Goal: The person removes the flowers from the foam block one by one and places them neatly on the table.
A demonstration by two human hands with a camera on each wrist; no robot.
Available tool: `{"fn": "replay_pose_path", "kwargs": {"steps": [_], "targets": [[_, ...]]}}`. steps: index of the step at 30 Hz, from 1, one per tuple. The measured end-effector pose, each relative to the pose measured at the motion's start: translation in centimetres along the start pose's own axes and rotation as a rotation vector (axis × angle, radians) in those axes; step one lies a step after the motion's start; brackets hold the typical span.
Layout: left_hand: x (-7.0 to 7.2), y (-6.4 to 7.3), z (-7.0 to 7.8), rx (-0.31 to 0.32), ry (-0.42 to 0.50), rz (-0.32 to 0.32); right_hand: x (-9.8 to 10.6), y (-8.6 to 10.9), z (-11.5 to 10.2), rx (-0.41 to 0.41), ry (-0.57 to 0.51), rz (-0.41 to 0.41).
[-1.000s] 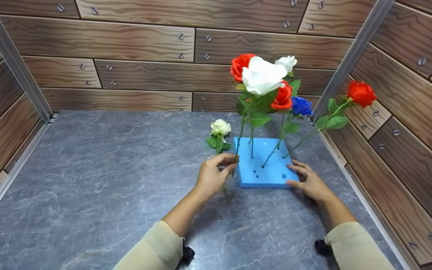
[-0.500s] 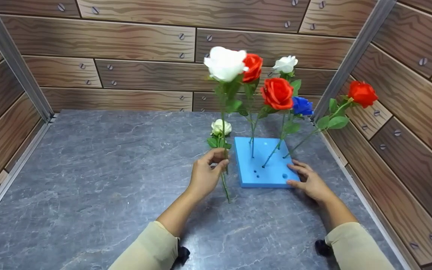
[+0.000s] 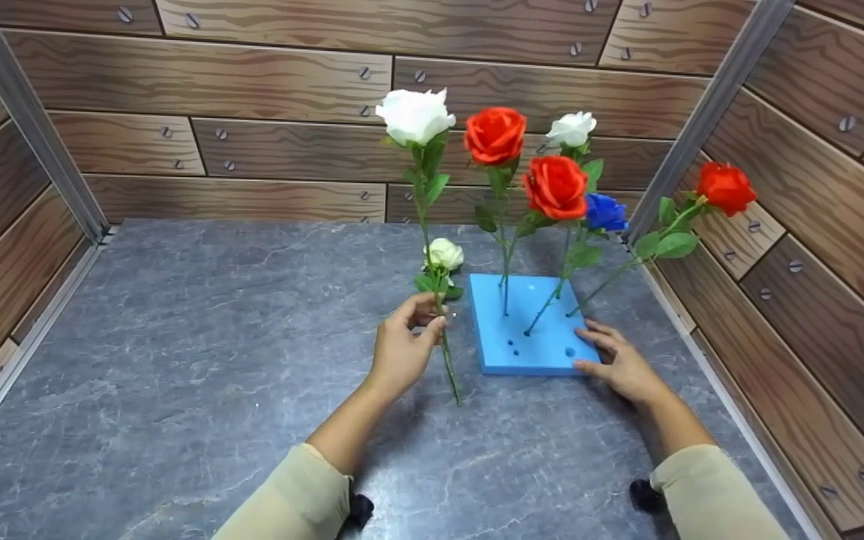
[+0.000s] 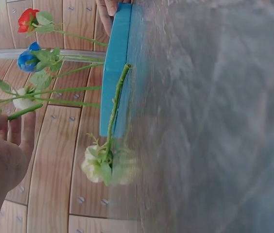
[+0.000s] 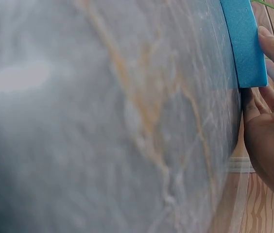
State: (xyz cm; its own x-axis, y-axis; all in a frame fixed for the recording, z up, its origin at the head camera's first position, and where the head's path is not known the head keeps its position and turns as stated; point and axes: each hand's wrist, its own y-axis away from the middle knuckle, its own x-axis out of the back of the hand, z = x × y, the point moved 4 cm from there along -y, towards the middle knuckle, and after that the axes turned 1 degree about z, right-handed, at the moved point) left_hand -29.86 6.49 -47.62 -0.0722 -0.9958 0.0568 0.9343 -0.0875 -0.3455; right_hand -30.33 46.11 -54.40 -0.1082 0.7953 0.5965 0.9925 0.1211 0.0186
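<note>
My left hand (image 3: 404, 341) pinches the thin stem of a large white rose (image 3: 415, 118), raised upright left of the blue block (image 3: 492, 360). In the left wrist view, the cut end of the held stem (image 4: 25, 111) pokes out past the fingers. A smaller cream rose (image 3: 444, 255) lies on the table behind that hand, its stem (image 4: 111, 111) pointing toward the front. My right hand (image 3: 623, 365) rests against the block's right edge, fingers loosely spread, thumb over the front corner. Red roses (image 3: 556, 187), a blue rose (image 3: 604, 212) and a white rose (image 3: 573, 129) stand in the block.
Several small holes (image 3: 513, 347) show in the block's front part, with a wider one (image 3: 569, 352) at its right. One red rose (image 3: 724, 187) leans far out to the right. Wood-patterned walls (image 3: 252, 82) and metal corner posts (image 3: 709, 112) bound the grey marbled table (image 3: 177, 360).
My left hand has moved left with the white rose, from beside the block to over the lying cream rose. The right hand and the block have stayed put.
</note>
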Motion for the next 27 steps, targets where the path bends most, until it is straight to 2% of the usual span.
{"fn": "replay_pose_path", "kwargs": {"steps": [11, 27], "targets": [[0.9, -0.5, -0.4, 0.063, -0.003, 0.035, -0.1, -0.1, 0.0, 0.010, 0.004, 0.009], [1.8, -0.7, -1.8, 0.242, -0.006, 0.009, -0.1, -0.1, 0.0, 0.013, -0.012, 0.011]]}}
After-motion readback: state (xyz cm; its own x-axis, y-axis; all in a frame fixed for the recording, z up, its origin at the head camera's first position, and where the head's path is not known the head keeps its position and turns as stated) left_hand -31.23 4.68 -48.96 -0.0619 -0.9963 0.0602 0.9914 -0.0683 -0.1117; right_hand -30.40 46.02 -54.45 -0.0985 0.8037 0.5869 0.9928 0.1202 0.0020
